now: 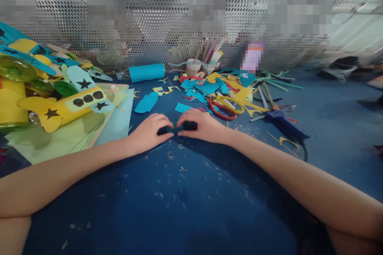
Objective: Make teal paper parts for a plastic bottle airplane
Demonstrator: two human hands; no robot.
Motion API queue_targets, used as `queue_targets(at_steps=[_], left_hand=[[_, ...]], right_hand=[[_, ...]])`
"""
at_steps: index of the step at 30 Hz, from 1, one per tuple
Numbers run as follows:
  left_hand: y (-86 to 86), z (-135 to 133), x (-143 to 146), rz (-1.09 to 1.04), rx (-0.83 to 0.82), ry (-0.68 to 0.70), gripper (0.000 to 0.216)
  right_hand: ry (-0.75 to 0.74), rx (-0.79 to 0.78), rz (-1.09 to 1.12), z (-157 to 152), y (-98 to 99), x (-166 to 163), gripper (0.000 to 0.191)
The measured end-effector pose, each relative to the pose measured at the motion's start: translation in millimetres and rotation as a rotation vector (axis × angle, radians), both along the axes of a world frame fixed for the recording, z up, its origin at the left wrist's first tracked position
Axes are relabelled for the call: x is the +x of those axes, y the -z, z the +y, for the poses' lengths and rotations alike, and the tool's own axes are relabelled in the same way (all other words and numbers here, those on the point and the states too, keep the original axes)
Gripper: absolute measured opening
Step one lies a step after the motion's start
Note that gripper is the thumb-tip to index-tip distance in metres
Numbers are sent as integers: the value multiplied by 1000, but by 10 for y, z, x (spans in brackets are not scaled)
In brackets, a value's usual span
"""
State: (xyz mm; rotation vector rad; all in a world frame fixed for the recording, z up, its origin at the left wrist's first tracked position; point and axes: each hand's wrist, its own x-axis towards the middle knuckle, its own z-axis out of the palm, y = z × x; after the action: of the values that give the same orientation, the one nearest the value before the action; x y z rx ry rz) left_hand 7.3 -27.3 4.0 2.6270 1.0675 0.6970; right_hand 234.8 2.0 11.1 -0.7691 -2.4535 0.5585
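Note:
Both my hands meet above the middle of the blue table [167, 223]. Between them is a short dark piece [176, 128], black at both ends and teal in the middle; its exact kind I cannot make out. My left hand [151, 129] has its fingers closed on the left end. Thumb and fingers of my right hand [202, 125] grip the right end. Just beyond the left hand lies a blue paper cutout with rounded ends [146, 102]. A small blue paper rectangle [182, 107] is right behind the fingers.
Red scissors [221, 112] and yellow scissors [235, 104] lie by a heap of paper scraps [203, 89]. A glue gun [283, 123] is at right. Left stand paper-covered bottle planes [77, 99] over paper sheets [116, 119]. Behind are a blue-wrapped bottle [146, 72] and brush cups [194, 67].

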Motion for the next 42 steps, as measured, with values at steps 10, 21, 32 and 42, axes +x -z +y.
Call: queue_targets(at_steps=[10, 21, 32, 42], left_hand=[[28, -10, 3, -35, 92, 46, 14], [72, 25, 4, -15, 155, 150, 18], [36, 29, 2, -11, 119, 133, 16], [36, 43, -4, -21, 63, 105, 15]], right_hand=[[8, -109, 16, 22, 61, -24, 12], [107, -199, -56, 41, 49, -49, 14], [-114, -156, -48, 66, -72, 72, 12], [-115, -30, -66, 61, -8, 45, 11]])
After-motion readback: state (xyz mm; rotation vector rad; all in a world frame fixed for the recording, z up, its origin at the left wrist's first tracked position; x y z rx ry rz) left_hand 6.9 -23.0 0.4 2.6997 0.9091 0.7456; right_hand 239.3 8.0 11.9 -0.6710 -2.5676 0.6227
